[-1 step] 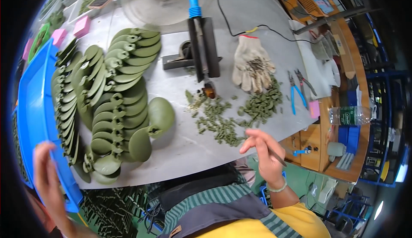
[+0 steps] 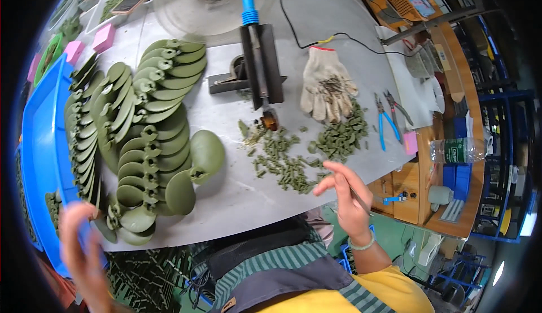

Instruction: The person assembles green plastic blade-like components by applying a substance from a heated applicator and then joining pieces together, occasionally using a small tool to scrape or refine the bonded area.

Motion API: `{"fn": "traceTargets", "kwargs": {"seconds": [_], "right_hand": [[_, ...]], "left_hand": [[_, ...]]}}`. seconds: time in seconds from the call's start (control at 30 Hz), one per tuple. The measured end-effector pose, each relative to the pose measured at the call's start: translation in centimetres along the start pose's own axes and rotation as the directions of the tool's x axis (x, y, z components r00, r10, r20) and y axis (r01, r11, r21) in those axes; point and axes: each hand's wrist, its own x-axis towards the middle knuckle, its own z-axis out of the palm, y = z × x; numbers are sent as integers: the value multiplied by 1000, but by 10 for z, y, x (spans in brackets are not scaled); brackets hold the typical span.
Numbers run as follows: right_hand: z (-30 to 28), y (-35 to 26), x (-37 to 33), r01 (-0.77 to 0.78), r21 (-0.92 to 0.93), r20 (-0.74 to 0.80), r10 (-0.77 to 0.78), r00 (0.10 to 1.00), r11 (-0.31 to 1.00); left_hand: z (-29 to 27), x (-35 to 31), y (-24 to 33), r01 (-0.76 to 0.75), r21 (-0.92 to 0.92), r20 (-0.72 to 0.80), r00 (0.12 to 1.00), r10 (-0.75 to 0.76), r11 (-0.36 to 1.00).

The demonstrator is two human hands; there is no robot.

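Note:
My left hand (image 2: 82, 251) is at the lower left over the rim of a blue tray (image 2: 42, 121). It is smeared by motion, but its fingers look apart with nothing between them. At the table's front edge, my right hand (image 2: 351, 208) is closed round a slim dark rod-like tool (image 2: 361, 201), its working end hidden. Rows of green oval plastic pieces (image 2: 169, 143) overlap on the table's left side. A pair of joined green ovals (image 2: 206, 155) lies at their right edge. Green scraps (image 2: 282, 160) are scattered beyond my right hand, with more (image 2: 341, 138) by a stained white glove (image 2: 328, 87).
A black stand holds a blue-handled heating tool (image 2: 261, 59), its amber tip (image 2: 270, 122) low over the table. A cable (image 2: 293, 33) runs rightward. Blue-handled cutters (image 2: 387, 124) and dark-handled pliers (image 2: 398, 110) lie right. A plastic bottle (image 2: 456, 151) and pink blocks (image 2: 104, 37) stand around.
My left hand has moved right and slightly down, toward the tray's near rim, and its fingers look more bent. My right hand keeps its hold on the tool. The whole view has shifted slightly.

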Motion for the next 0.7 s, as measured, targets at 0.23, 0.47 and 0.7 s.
{"fn": "traceTargets", "kwargs": {"seconds": [0.23, 0.47, 0.7], "right_hand": [[-6, 55, 52, 357, -593, 10, -437, 899, 722], [-1, 61, 55, 322, -699, 43, -412, 910, 639], [9, 68, 65, 304, -663, -29, -430, 902, 684]], "left_hand": [[144, 6, 99, -67, -491, 334, 906, 259, 869], [197, 19, 120, 13, -589, 296, 934, 201, 808], [217, 24, 123, 132, -633, 348, 929, 128, 763]]}}
